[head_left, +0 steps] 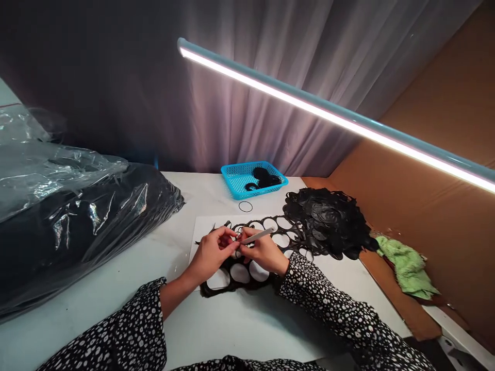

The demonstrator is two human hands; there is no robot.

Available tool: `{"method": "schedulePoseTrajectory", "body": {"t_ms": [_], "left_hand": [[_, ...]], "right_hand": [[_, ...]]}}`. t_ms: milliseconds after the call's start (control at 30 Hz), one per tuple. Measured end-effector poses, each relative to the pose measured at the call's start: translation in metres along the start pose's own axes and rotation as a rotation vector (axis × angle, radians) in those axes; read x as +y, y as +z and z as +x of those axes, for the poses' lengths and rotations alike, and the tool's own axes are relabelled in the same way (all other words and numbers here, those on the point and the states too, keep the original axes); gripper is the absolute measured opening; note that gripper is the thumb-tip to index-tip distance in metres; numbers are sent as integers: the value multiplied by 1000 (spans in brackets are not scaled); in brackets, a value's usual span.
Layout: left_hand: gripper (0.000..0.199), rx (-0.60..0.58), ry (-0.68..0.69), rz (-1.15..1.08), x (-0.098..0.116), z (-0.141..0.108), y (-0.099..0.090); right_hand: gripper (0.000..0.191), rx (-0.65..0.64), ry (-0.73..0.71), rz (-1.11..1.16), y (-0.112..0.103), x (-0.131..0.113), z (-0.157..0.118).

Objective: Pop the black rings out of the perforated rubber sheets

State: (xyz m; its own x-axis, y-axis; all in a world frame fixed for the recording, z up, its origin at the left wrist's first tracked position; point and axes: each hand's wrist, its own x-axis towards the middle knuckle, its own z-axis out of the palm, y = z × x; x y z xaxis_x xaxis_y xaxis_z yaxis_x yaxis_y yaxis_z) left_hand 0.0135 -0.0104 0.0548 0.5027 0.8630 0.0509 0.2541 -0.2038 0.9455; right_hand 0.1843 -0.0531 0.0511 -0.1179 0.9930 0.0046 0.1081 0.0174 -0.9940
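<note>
My left hand (214, 251) is closed in a pinch, its fingertips meeting those of the other hand. A thin black ring (239, 231) shows between the fingers, partly hidden. My right hand (266, 253) is closed around slim silver tweezers (259, 236), whose tips are covered by the fingers. Under both hands lies a black rubber sheet (231, 267) with rows of round holes, on a white paper (199, 225). Another thin black ring (245, 206) rests on the table just beyond the paper.
A blue plastic basket (236, 193) holding black rings stands at the back. To the right is a heap of black rubber scraps (328, 221), with a green cloth (408, 268) beyond it. A large plastic-wrapped black bundle (88, 216) lies left. A lit tube lamp (328, 113) hangs overhead.
</note>
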Motion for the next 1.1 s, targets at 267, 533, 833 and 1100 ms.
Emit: {"method": "schedulePoseTrajectory", "body": {"t_ms": [267,533,833,1100], "left_hand": [[14,-130,438,-33,-14,-6,-22],[28,-179,430,172,-26,-34,-40],[19,147,7,295,-39,8,-42],[29,41,-118,33,-33,11,-49]], "right_hand": [[36,-175,215,812,-9,0,-15],[28,-581,299,1136,14,11,-54],[28,100,125,1110,-6,-6,22],[32,77,48,539,17,7,31]]}}
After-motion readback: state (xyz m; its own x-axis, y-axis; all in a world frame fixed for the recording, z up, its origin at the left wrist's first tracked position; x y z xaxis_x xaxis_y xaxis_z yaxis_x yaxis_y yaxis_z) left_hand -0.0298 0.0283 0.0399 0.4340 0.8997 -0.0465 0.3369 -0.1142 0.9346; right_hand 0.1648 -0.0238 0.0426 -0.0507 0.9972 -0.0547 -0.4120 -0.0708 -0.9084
